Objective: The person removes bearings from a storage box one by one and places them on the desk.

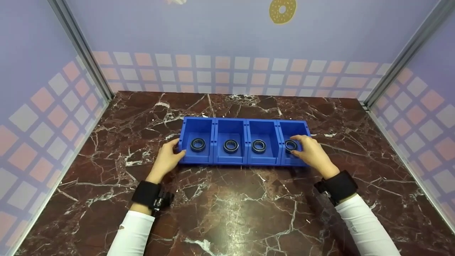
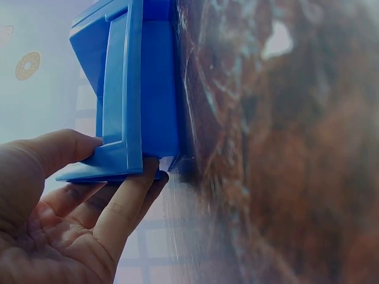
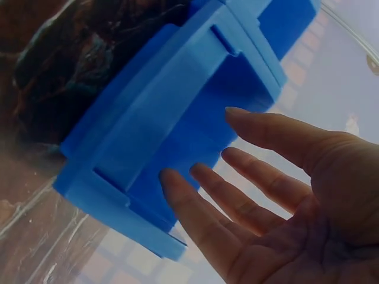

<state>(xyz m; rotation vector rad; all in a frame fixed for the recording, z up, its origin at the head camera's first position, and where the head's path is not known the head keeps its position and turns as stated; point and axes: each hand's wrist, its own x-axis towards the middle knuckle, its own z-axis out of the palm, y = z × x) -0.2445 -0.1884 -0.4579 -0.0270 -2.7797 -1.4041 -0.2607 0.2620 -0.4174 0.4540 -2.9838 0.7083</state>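
Observation:
A row of joined blue bins (image 1: 229,160) lies across the table, with a dark ring-shaped bearing in each compartment. My left hand (image 1: 166,160) grips the row's left end; in the left wrist view, the thumb (image 2: 71,145) is at the front corner of the bin (image 2: 159,89) and the fingers lie along its outer side. My right hand (image 1: 312,153) reaches into the rightmost compartment around a bearing (image 1: 291,145). In the right wrist view, its fingers (image 3: 201,228) are spread over the bin (image 3: 160,106), and no bearing shows between them.
Three more bearings lie in the other compartments: the left one (image 1: 198,144), the second (image 1: 231,146) and the third (image 1: 258,146). The dark red marbled table (image 1: 231,209) is bounded by a back wall (image 1: 227,35) and side panels with metal corner posts.

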